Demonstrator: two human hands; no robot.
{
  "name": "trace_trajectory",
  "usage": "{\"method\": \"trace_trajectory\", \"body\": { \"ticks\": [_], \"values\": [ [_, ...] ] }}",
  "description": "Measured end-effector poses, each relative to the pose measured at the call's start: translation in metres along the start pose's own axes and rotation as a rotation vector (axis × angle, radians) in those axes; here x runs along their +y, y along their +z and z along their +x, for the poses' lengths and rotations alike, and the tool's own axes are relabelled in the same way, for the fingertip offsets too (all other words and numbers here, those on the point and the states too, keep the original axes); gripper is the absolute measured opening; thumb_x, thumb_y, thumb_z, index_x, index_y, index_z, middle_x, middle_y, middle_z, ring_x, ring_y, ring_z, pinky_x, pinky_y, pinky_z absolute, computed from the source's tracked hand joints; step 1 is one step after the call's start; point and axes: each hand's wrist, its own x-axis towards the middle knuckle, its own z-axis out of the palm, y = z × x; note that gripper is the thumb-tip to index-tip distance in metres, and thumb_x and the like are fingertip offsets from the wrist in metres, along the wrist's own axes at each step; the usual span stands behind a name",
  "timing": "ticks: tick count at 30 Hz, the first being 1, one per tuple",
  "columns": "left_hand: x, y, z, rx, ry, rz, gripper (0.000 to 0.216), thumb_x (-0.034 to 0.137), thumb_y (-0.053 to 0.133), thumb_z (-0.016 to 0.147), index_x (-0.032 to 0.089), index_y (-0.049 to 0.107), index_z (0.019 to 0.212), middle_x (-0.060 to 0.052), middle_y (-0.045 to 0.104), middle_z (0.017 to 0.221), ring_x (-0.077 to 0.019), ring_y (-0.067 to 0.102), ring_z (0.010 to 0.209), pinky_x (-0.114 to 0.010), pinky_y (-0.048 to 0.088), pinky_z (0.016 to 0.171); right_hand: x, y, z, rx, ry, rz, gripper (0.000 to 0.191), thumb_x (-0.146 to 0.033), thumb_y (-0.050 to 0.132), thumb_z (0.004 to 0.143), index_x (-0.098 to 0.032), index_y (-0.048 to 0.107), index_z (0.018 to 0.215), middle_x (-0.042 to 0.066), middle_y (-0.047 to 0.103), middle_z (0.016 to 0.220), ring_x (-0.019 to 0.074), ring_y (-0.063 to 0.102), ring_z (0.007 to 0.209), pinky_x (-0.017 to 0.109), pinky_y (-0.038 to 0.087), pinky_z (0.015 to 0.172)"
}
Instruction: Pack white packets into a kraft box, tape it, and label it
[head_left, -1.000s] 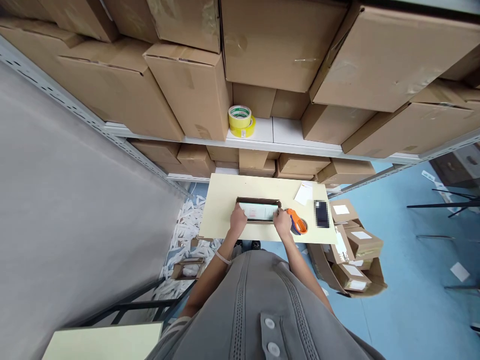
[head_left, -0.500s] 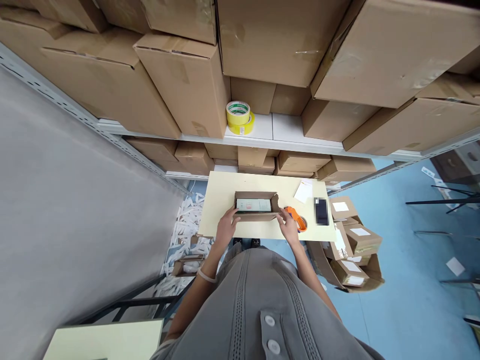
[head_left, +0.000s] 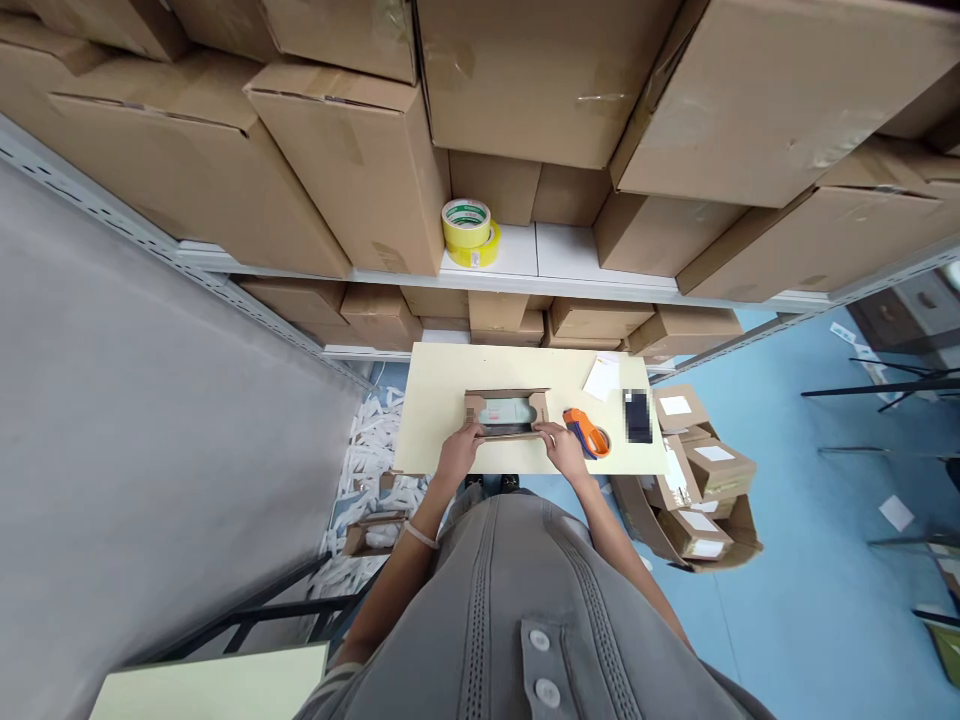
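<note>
A small brown cardboard box [head_left: 506,399] lies on the pale yellow table [head_left: 442,400] with a white and green item [head_left: 505,412] inside it. My left hand [head_left: 458,455] grips the near flap at the box's left end. My right hand [head_left: 561,452] grips the same flap at its right end. The near flap is folded partway up over the opening. An orange tape dispenser [head_left: 588,432] sits just right of my right hand.
A dark phone [head_left: 637,416] and a white slip [head_left: 602,379] lie on the table's right side. Yellow tape rolls [head_left: 467,230] rest on the shelf among large cartons. Small labelled boxes [head_left: 701,480] sit in a carton on the blue floor; white paper strips [head_left: 367,455] litter the left.
My hands drew back from inside the box to its near edge and took hold of the near flap, lifting it over the item. The view shifted slightly.
</note>
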Motion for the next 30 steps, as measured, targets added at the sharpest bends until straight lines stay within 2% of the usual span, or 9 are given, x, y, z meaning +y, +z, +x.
{"method": "trace_trajectory", "body": {
  "ticks": [6,10,12,14,17,19,22,25,30],
  "values": [
    [-0.016,-0.004,0.014,0.005,0.045,-0.123,0.017,0.028,0.049,0.092,0.023,0.066,0.093,-0.004,0.073,0.107,-0.0216,0.067,0.1,-0.031,0.05,0.087,0.004,0.003,0.01,-0.034,0.01,0.016,0.033,-0.022,0.044,0.096,-0.025,0.065,0.122,0.005,0.07,0.12,0.021,0.065,0.11,0.032,0.049,0.094],
    [-0.021,-0.002,0.023,0.157,-0.078,-0.201,0.014,0.026,0.052,0.089,0.021,0.064,0.085,-0.005,0.072,0.093,-0.0214,0.068,0.09,-0.033,0.051,0.084,0.001,0.003,0.021,0.053,0.162,-0.09,0.031,-0.031,0.048,0.096,-0.021,0.061,0.123,0.009,0.071,0.112,0.0231,0.067,0.097,0.033,0.049,0.087],
    [-0.02,0.001,0.026,0.247,-0.165,-0.216,0.009,0.026,0.056,0.087,0.02,0.063,0.086,-0.006,0.07,0.094,-0.0206,0.068,0.087,-0.033,0.052,0.083,-0.003,0.001,0.028,0.116,0.202,-0.198,0.032,-0.034,0.05,0.096,-0.018,0.059,0.122,0.012,0.068,0.113,0.0249,0.065,0.098,0.036,0.046,0.09],
    [-0.018,0.005,0.028,0.331,-0.264,-0.194,0.014,0.029,0.06,0.085,0.02,0.062,0.096,-0.007,0.065,0.104,-0.0202,0.067,0.086,-0.034,0.054,0.079,-0.007,-0.001,0.036,0.164,0.188,-0.292,0.04,-0.033,0.053,0.094,-0.015,0.053,0.129,0.016,0.061,0.12,0.0284,0.06,0.107,0.04,0.043,0.095],
    [-0.014,0.005,0.031,0.434,-0.355,-0.045,0.047,0.032,0.066,0.082,0.017,0.052,0.125,-0.014,0.054,0.123,-0.0253,0.064,0.099,-0.039,0.054,0.079,-0.013,-0.003,0.046,0.167,0.123,-0.372,0.062,-0.026,0.058,0.09,-0.015,0.035,0.146,0.021,0.048,0.136,0.0326,0.051,0.12,0.044,0.039,0.1],
    [-0.01,0.001,0.033,0.442,-0.315,0.079,0.069,0.029,0.069,0.08,0.017,0.039,0.142,-0.018,0.048,0.129,-0.0301,0.059,0.113,-0.042,0.052,0.087,-0.015,-0.002,0.05,0.134,0.081,-0.401,0.07,-0.02,0.057,0.088,-0.021,0.028,0.152,0.019,0.041,0.143,0.0328,0.048,0.125,0.044,0.038,0.101],
    [-0.009,-0.006,0.037,0.363,-0.159,0.186,0.078,0.021,0.068,0.08,0.024,0.033,0.15,-0.017,0.045,0.137,-0.0319,0.053,0.123,-0.045,0.046,0.097,-0.016,0.001,0.05,0.095,0.062,-0.422,0.069,-0.016,0.052,0.089,-0.027,0.028,0.153,0.018,0.036,0.15,0.0325,0.048,0.127,0.045,0.038,0.102],
    [-0.013,-0.008,0.034,0.335,-0.048,0.202,0.067,0.02,0.064,0.084,0.027,0.041,0.147,-0.015,0.05,0.139,-0.0312,0.052,0.125,-0.047,0.04,0.105,-0.013,0.005,0.044,0.094,0.074,-0.414,0.062,-0.017,0.048,0.092,-0.026,0.033,0.152,0.018,0.037,0.151,0.0322,0.049,0.127,0.045,0.039,0.102],
    [-0.026,0.008,0.02,0.399,-0.011,0.097,0.038,0.031,0.054,0.092,0.023,0.062,0.129,-0.012,0.061,0.133,-0.0292,0.057,0.121,-0.045,0.041,0.107,-0.003,0.014,0.027,0.129,0.075,-0.379,0.041,-0.023,0.045,0.095,-0.024,0.058,0.134,0.014,0.045,0.15,0.0287,0.055,0.122,0.045,0.039,0.105]
  ]
}}
